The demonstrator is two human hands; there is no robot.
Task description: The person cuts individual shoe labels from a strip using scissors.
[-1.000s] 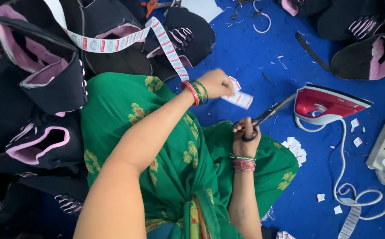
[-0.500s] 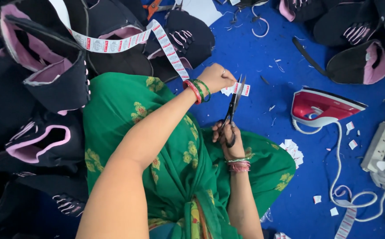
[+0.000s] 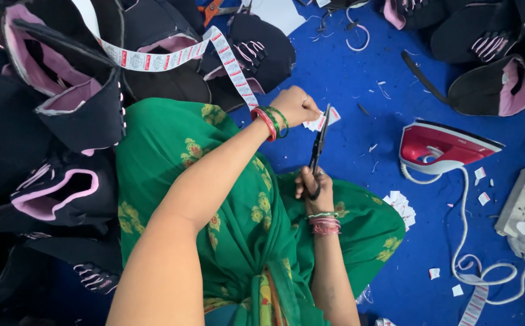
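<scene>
At about nine o'clock from my lap sits a heap of black and pink caps (image 3: 63,121). A long label tape (image 3: 172,59) with red and white tags runs over them and comes down to my left hand (image 3: 295,105). My left fingers are closed, pinching the tape end, where one small label (image 3: 318,122) sticks out at the scissors. Below that, toward six o'clock, my right hand (image 3: 314,187) grips the black scissors (image 3: 318,142); my fingers are curled through the handles, and the blades look nearly shut on the label. At three o'clock a small pile of cut labels (image 3: 400,205) lies on the blue floor (image 3: 347,72), with a red iron (image 3: 443,145) past it. I think some cutting is done, but a lot of tape is left.
</scene>
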